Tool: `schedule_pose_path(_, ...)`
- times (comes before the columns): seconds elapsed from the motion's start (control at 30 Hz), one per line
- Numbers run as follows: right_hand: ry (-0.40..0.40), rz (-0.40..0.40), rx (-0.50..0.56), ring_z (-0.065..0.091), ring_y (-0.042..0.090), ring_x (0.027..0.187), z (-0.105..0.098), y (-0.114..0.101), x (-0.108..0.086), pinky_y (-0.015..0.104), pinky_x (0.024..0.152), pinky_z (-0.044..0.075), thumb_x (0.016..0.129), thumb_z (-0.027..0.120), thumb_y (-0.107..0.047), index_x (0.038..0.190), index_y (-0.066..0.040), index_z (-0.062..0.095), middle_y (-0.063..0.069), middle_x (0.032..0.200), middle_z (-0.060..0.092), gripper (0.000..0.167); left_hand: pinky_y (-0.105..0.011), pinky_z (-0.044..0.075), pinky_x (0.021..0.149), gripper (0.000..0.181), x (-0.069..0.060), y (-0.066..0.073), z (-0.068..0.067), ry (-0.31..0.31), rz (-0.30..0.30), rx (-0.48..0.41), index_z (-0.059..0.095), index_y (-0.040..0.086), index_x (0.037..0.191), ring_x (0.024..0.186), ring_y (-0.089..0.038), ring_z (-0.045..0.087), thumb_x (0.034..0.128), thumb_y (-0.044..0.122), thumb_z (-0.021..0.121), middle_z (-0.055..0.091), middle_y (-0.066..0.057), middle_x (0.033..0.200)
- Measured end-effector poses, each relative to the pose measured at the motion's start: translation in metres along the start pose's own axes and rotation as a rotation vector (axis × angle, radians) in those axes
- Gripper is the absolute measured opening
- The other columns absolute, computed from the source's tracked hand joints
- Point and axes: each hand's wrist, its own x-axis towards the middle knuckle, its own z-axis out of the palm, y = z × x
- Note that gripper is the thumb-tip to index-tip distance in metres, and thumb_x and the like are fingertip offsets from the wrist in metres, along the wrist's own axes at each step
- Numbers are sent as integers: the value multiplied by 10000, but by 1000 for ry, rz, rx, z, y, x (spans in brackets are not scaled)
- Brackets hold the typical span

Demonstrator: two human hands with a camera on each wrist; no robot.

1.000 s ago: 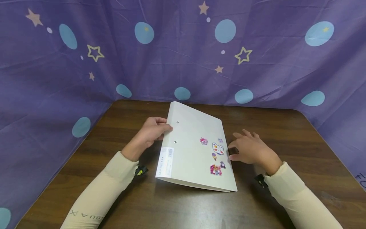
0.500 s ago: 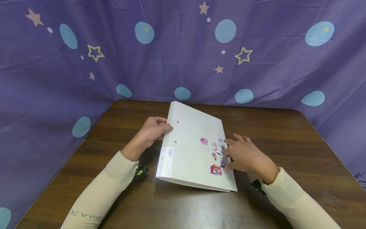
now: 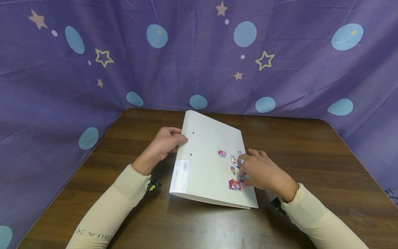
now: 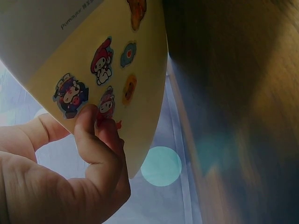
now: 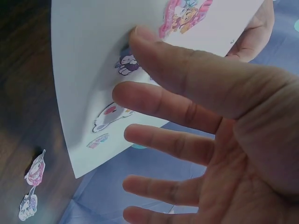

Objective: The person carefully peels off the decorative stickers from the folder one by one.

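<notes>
A white clip file (image 3: 208, 173) with several cartoon stickers on its cover stands tilted on the table. My left hand (image 3: 163, 143) grips its spine side, thumb on the front. In the left wrist view, fingers of that hand (image 4: 70, 177) curl against another stickered face (image 4: 149, 60) of the file. My right hand (image 3: 265, 173) is over the cover's right edge, partly covering a bear sticker (image 3: 234, 160). Its fingers are spread and hold nothing in the right wrist view, where the hand (image 5: 229, 144) is in front of the cover (image 5: 84, 56); contact is unclear.
In the right wrist view, two small character pieces, one pink (image 5: 35, 171) and one bluish (image 5: 28, 206), lie on the brown table. A clear scrap (image 3: 360, 217) is at the table's right side. Behind the table hangs a purple curtain (image 3: 199, 65) with stars and dots.
My right hand has moved left from beside the file's right edge to over its stickers. The left hand and the file have stayed in place.
</notes>
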Motion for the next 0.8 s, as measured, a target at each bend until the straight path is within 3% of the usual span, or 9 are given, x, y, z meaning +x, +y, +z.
schedule_pose_path(0.3, 2, -30, -14, 432, 511, 1356, 0, -2, -1, 668, 1062, 381, 813, 877, -246, 791, -206, 760, 147, 1370, 628, 126, -347, 599, 719, 468, -1, 0, 0, -1, 2, 4, 554, -64, 1337, 946, -264, 666, 920, 92, 697, 608, -194, 1200)
schedule_pose_path(0.53, 71, -117, -8, 552, 343, 1050, 0, -1, -3, 504, 852, 468, 837, 810, -91, 653, -243, 661, 67, 1150, 666, 282, -352, 601, 725, 469, -1, 1, 0, -7, 4, 3, 552, -66, 1337, 959, -271, 663, 920, 93, 698, 600, -200, 1210)
schedule_pose_path(0.7, 72, -121, 0, 504, 284, 894, 0, 0, -3, 430, 748, 438, 842, 830, -124, 683, -243, 677, 45, 1022, 606, 251, -353, 601, 724, 461, -1, 1, -1, -8, 5, 3, 559, -70, 1326, 949, -268, 665, 917, 91, 698, 600, -202, 1209)
schedule_pose_path(0.8, 68, -115, 8, 504, 280, 881, 0, 0, -2, 421, 731, 435, 845, 834, -138, 697, -242, 666, 48, 1021, 598, 247, -365, 602, 734, 456, -1, 1, -1, -8, 4, 4, 562, -70, 1322, 943, -269, 668, 917, 89, 699, 599, -204, 1209)
